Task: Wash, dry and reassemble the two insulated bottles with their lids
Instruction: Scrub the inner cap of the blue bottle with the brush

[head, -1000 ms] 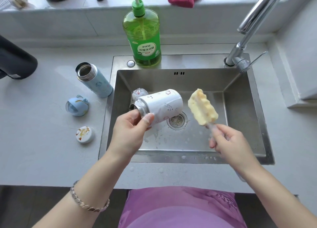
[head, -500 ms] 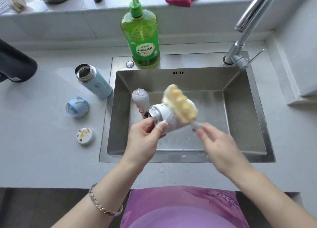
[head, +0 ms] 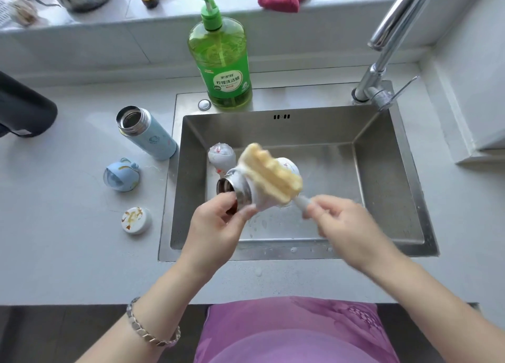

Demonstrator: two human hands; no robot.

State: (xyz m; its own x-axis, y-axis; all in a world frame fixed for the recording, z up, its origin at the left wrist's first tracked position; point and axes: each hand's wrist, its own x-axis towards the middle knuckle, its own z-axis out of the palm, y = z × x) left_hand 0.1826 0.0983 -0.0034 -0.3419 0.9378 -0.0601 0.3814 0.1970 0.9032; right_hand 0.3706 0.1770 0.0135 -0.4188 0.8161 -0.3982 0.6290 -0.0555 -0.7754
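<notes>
Sponge brush (head: pixel 270 172) moved onto white bottle (head: pixel 261 202), touching — blurred

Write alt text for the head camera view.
Over a steel sink, the left hand grips a white bottle by its open neck; the right hand holds a yellow sponge brush over it. A blue bottle, blue lid and white lid sit on the counter.

The right half of the sink (head: pixel 388 187) shows bare steel, open from above. Over its left half, the left hand (head: pixel 216 226), white bottle (head: pixel 288 166), sponge brush (head: pixel 270 175) and right hand (head: pixel 347 226) crowd the space, with a white lid (head: pixel 221 155) lying behind them. On the sink's rear rim stand the soap bottle (head: pixel 221 62) and, at the right corner, the tap (head: pixel 374 75). Left of the sink, the blue bottle (head: pixel 147 133), blue lid (head: pixel 121 175) and white cap (head: pixel 135 220) dot the counter.
</notes>
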